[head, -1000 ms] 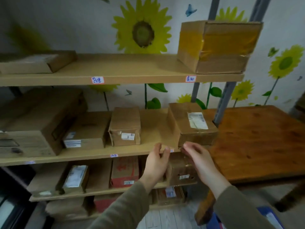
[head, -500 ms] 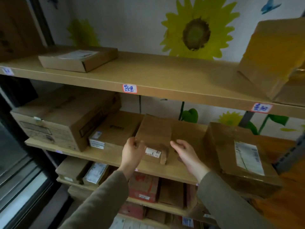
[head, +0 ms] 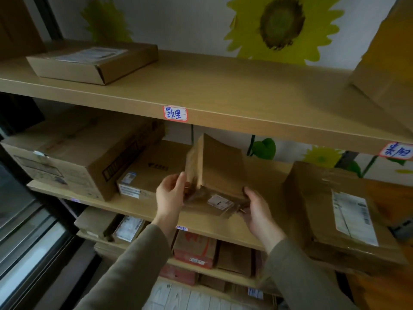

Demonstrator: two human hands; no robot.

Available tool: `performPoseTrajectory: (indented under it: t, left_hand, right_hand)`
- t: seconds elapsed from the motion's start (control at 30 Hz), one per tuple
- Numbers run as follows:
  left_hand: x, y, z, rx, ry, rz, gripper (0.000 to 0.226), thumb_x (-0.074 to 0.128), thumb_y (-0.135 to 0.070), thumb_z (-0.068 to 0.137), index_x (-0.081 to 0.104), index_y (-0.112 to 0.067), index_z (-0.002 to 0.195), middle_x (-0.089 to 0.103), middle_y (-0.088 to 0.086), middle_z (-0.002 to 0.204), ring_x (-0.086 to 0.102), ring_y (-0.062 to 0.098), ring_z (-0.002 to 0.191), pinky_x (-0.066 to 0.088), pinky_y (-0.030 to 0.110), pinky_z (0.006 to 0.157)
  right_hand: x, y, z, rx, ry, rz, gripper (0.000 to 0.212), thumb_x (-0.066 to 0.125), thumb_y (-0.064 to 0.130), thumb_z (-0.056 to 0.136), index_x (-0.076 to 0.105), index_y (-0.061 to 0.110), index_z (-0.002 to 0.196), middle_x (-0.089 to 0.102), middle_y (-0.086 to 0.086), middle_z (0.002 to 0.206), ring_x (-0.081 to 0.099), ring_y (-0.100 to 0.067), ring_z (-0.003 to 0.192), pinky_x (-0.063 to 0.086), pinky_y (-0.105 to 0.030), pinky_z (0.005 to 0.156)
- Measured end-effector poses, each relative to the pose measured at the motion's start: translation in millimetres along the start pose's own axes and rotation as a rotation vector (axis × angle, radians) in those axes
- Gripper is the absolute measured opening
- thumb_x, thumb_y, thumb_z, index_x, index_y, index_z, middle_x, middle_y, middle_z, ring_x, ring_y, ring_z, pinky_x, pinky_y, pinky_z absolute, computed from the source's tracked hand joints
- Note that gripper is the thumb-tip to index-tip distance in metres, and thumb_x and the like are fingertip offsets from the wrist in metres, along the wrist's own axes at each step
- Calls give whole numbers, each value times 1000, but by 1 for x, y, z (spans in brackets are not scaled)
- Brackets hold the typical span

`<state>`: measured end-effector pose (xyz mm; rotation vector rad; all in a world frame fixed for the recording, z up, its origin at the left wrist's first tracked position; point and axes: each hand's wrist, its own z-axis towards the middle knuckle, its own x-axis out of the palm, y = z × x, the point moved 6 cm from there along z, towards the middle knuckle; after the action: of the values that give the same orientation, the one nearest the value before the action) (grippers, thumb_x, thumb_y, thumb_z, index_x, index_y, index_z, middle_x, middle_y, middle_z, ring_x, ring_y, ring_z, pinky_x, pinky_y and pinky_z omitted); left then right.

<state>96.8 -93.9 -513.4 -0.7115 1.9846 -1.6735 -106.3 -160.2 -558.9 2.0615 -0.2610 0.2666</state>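
A small brown cardboard box (head: 220,168) with a white label on its near face is tilted up off the middle shelf (head: 138,210), its far end raised. My left hand (head: 171,194) grips its left side with the thumb on the near face. My right hand (head: 257,209) grips its lower right corner from underneath. Both sleeves are olive-grey.
A flat box (head: 147,173) and a large carton (head: 73,153) lie left of it; a taped parcel (head: 333,204) lies to the right. The top shelf (head: 223,97) holds a flat box (head: 93,60) and a big box (head: 386,61). Lower shelves hold several parcels, one red (head: 194,249).
The view and both hands shifted left from the right-hand parcel to the small box. They took hold of it and tipped it up off the shelf.
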Motion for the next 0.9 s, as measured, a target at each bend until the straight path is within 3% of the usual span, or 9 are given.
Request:
performPoseTrajectory:
  t: [0.13, 0.27, 0.4, 0.5, 0.57, 0.67, 0.77, 0.83, 0.9]
  left_hand:
    - [-2, 8, -1, -170, 108, 32, 54, 67, -42, 81, 50, -13, 123, 63, 7, 111, 63, 22, 98, 52, 33, 82]
    - [14, 11, -14, -497, 402, -362, 40, 60, -44, 84, 54, -14, 111, 69, 15, 105, 65, 31, 100, 48, 51, 92]
    - [12, 3, -13, -373, 451, -344, 44, 58, -34, 87, 51, -9, 122, 66, 16, 112, 64, 30, 103, 49, 50, 92]
    - [13, -2, -16, -287, 440, -271, 52, 59, -35, 86, 46, -8, 128, 65, 12, 111, 64, 27, 102, 50, 45, 92]
    - [17, -6, -21, -201, 487, -177, 62, 58, -48, 83, 45, -12, 132, 63, 7, 115, 61, 21, 106, 49, 41, 95]
    - [22, -12, -25, -129, 597, -67, 58, 48, -62, 83, 56, -23, 125, 63, 4, 121, 59, 19, 112, 47, 38, 97]
    - [9, -19, -14, 25, 392, 62, 23, 53, -30, 93, 62, -20, 112, 64, 8, 119, 62, 17, 100, 51, 25, 76]
    - [1, -20, -8, 106, 306, 173, 43, 64, -25, 86, 52, -16, 127, 57, 5, 126, 57, 17, 108, 49, 26, 83]
    - [-5, -11, -3, -40, 310, 124, 73, 72, -32, 78, 37, -12, 139, 51, 3, 132, 53, 20, 116, 45, 32, 97]
  right_hand:
    - [0, 0, -12, -2, 42, 86, 27, 44, 24, 96, 57, 7, 112, 65, -17, 110, 61, -29, 102, 50, -38, 81]
    - [5, 6, -22, -42, 51, -31, 29, 41, 24, 97, 58, 7, 115, 64, -16, 113, 61, -27, 103, 50, -37, 84]
    - [4, 28, -33, -288, -61, -454, 44, 49, 17, 95, 41, 14, 139, 51, -9, 135, 53, -23, 119, 45, -28, 93]
    - [19, 36, -46, -279, 87, -379, 40, 55, 43, 89, 57, 21, 122, 63, 3, 111, 57, -7, 95, 43, -19, 75]
    - [29, 31, -46, -166, 173, -352, 62, 59, 65, 73, 57, 23, 119, 62, 6, 111, 56, -10, 101, 42, -29, 88]
    - [23, 27, -42, -105, 98, -267, 69, 71, 52, 68, 49, 17, 125, 62, 1, 113, 57, -20, 108, 42, -42, 100]
    - [17, 16, -41, -24, 146, -35, 66, 68, 40, 72, 50, 12, 129, 65, -11, 116, 61, -27, 107, 50, -42, 88]
    - [19, 9, -42, 4, 236, 48, 60, 60, 42, 76, 51, 14, 128, 66, -12, 118, 60, -28, 112, 48, -44, 92]
    - [20, 3, -41, 9, 315, 105, 55, 51, 45, 82, 52, 18, 129, 65, -11, 122, 57, -28, 117, 43, -46, 100]
